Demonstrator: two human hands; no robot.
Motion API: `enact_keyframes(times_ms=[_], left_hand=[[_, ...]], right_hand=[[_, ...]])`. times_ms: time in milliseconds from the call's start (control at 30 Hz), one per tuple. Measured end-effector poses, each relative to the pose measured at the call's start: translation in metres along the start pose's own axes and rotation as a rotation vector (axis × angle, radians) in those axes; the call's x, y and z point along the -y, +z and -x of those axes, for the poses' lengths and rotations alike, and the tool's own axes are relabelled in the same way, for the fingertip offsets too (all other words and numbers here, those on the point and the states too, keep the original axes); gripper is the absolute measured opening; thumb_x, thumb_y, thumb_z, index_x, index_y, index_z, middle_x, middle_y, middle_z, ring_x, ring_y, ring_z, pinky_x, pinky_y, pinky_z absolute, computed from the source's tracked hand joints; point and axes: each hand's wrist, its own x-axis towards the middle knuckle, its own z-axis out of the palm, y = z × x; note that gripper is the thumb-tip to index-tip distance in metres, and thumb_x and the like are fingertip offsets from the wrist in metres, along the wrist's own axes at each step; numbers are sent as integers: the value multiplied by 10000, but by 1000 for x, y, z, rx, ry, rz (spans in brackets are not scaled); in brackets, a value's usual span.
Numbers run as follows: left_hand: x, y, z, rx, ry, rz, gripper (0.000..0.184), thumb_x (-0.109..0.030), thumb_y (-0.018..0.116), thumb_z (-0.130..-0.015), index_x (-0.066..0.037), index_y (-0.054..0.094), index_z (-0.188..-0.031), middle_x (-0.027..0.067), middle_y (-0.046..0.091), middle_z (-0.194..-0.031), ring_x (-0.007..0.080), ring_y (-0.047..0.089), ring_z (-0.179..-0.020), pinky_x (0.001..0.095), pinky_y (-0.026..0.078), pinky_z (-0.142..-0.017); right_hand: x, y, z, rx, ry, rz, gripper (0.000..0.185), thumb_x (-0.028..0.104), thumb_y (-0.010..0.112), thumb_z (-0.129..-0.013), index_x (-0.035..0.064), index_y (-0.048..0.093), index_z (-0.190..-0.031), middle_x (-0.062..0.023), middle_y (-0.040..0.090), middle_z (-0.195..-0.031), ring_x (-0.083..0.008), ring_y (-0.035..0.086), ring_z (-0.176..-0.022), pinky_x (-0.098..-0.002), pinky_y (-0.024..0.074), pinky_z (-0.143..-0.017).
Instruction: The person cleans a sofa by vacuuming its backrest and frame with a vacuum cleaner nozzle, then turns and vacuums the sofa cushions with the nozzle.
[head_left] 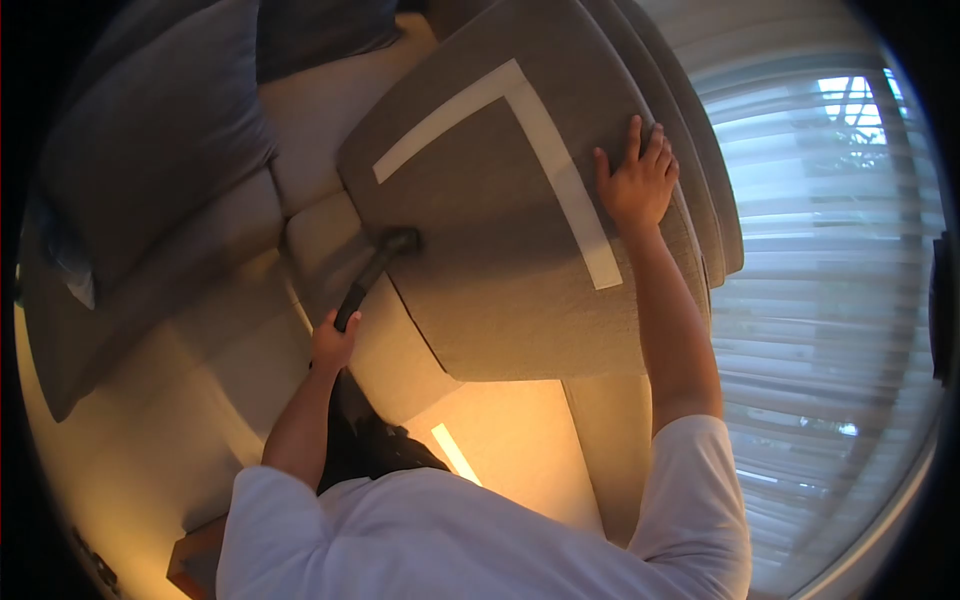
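My left hand [333, 343] is closed around the dark handle of a vacuum cleaner wand [368, 282]. The wand's round brush head [402, 240] touches the lower left part of a large grey-brown sofa cushion [480, 200], which is tilted up with its face towards me. Two white strips [555, 165] form an L shape on that face. My right hand [640, 182] lies on the cushion near its right edge, palm against the fabric and fingers spread.
The sofa seat [370, 350] spreads below and left of the cushion. Grey back pillows [150, 140] lean at the left. Another white strip [456, 452] shows on the lit sofa base. A window with sheer blinds [810, 270] stands close on the right. Something black [375, 435] is in front of my body.
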Motion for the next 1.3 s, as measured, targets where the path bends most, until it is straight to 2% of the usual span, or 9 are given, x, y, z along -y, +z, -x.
enact_keyframes(times_ms=[133, 233, 433, 600, 767, 900, 1000, 1133, 1300], left_hand=[[-101, -2, 34, -167, 325, 143, 469, -483, 727, -932, -89, 691, -1184, 158, 713, -786, 349, 736, -765, 428, 551, -677], [-236, -17, 44, -99, 491, 224, 468, -474, 742, -922, -80, 669, -1164, 164, 715, -790, 374, 732, -769, 445, 556, -673], [-363, -13, 8, -231, 736, 223, 460, -476, 708, -951, -57, 647, -1130, 144, 675, -703, 340, 706, -648, 435, 519, -564], [-323, -3, -29, -101, 598, 127, 493, -492, 701, -943, -68, 634, -1185, 187, 726, -826, 393, 725, -775, 477, 558, -648], [-166, 22, -60, -220, 398, 84, 527, -545, 694, -933, -63, 660, -1142, 191, 722, -806, 419, 719, -764, 493, 549, -660], [-34, 18, -61, -131, 142, 36, 520, -540, 672, -955, -54, 660, -1140, 162, 699, -767, 366, 703, -707, 486, 523, -632], [3, 12, -57, -106, 2, -35, 526, -548, 657, -966, -47, 664, -1128, 137, 675, -735, 317, 681, -670, 471, 513, -620], [-64, -16, -26, -71, -95, -41, 556, -577, 657, -959, -43, 676, -1112, 128, 676, -737, 280, 683, -672, 447, 516, -624], [-192, -6, -18, -199, 357, 270, 551, -571, 697, -933, -57, 669, -1129, 126, 679, -693, 314, 711, -664, 428, 532, -597]], right_hand=[[2, 0, -25, 168, 202, -255, 632, 502, 557, -983, 60, 520, -1434, -211, 593, -1254, -383, 561, -1203, -525, 434, -994], [2, 7, -46, 104, 336, -348, 556, 485, 523, -1007, 79, 558, -1386, -166, 620, -1182, -375, 579, -1163, -517, 451, -962], [-3, 19, -44, 61, 353, -419, 608, 561, 461, -1019, 154, 537, -1464, -189, 596, -1299, -386, 566, -1205, -539, 428, -1007], [10, 23, -40, -40, 171, -183, 757, 675, 492, -958, 151, 498, -1504, -212, 545, -1412, -401, 534, -1271, -545, 401, -1037], [16, 24, -39, 51, 189, -161, 850, 736, 518, -912, 143, 470, -1519, -233, 520, -1434, -409, 523, -1285, -538, 385, -1051], [16, 29, -37, 58, 176, -101, 878, 742, 534, -900, 147, 440, -1539, -235, 522, -1425, -403, 527, -1283, -531, 384, -1054], [17, 30, -37, 68, 180, -82, 882, 741, 537, -901, 154, 424, -1549, -234, 522, -1421, -400, 526, -1284, -526, 384, -1055], [18, 34, -35, 69, 182, -35, 875, 738, 533, -908, 160, 416, -1553, -230, 522, -1418, -396, 529, -1282, -520, 385, -1057], [20, 37, -33, 66, 175, -18, 868, 738, 524, -913, 165, 412, -1556, -223, 522, -1418, -390, 531, -1283, -516, 388, -1058]])
